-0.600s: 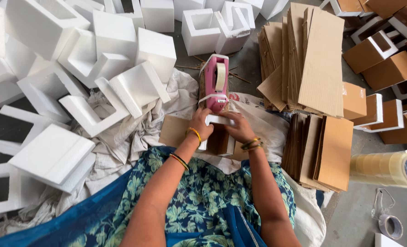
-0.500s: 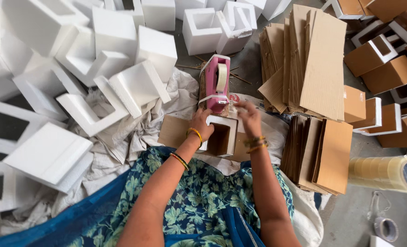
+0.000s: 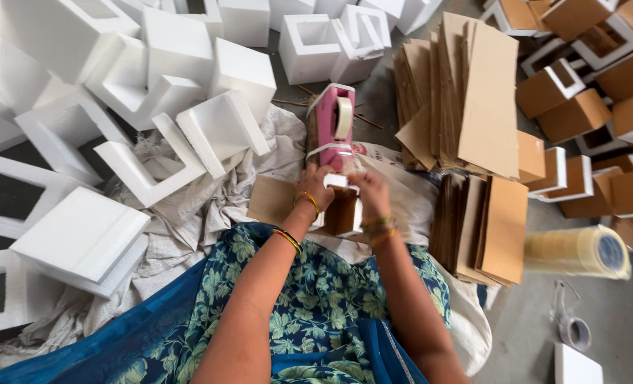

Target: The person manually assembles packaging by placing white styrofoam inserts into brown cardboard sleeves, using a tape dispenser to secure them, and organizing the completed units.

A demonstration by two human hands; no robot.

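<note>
Head view, looking straight down: both hands are together on a small foam-and-cardboard block (image 3: pixel 343 206) held over the lap, just in front of a pink tape dispenser (image 3: pixel 333 128). The left hand (image 3: pixel 316 186) grips the block's left side, fingers curled over its white top edge; the right hand (image 3: pixel 371 193) clamps the right side, slightly blurred. The block looks light and stiff, but the foam is likely crumbly at the corners, so flat faces seem the safest hold. White foam pieces (image 3: pixel 217 128) lie heaped left, a cardboard sheet stack (image 3: pixel 473 99) stands right, a tape roll (image 3: pixel 580 250) beyond.
</note>
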